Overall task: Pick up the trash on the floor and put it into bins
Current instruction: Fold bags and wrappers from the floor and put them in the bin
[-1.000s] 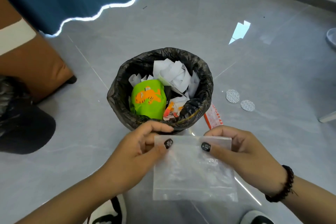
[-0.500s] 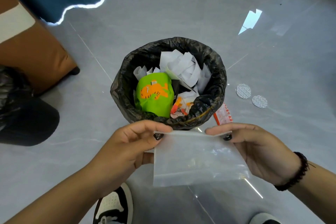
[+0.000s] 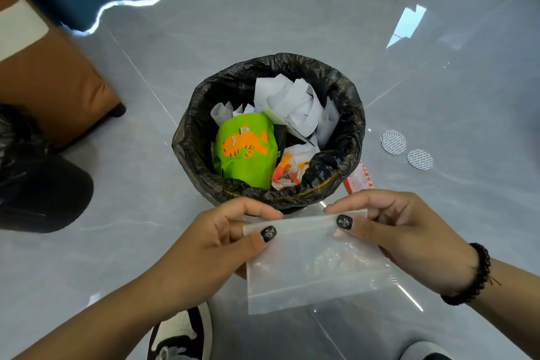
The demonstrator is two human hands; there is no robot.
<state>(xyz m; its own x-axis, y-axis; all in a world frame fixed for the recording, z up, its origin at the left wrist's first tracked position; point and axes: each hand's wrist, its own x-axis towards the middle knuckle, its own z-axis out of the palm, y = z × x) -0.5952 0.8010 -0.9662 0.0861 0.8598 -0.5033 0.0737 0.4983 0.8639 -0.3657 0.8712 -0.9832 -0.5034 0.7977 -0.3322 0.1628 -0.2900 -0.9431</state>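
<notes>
A clear zip plastic bag [image 3: 312, 266] hangs just in front of the bin, held by its top edge. My left hand [image 3: 216, 242] pinches its top left corner, and my right hand [image 3: 397, 231] pinches its top right corner. The bin [image 3: 344, 96] has a black liner and holds crumpled white paper [image 3: 292, 102], a green wrapper with an orange cat [image 3: 245, 149] and small orange scraps. Both hands are at the bin's near rim.
On the grey tiled floor, a red and white wrapper [image 3: 361, 180] lies beside the bin's right side, and two round white seals [image 3: 393, 142] [image 3: 420, 159] lie further right. A brown cushion [image 3: 55, 82] and a black bag [image 3: 32, 178] sit at the left. My shoes [image 3: 181, 333] are below.
The plastic bag has tilted back up so it faces me, with both thumbs on its front again. The bin sits a little lower and nearer in view.
</notes>
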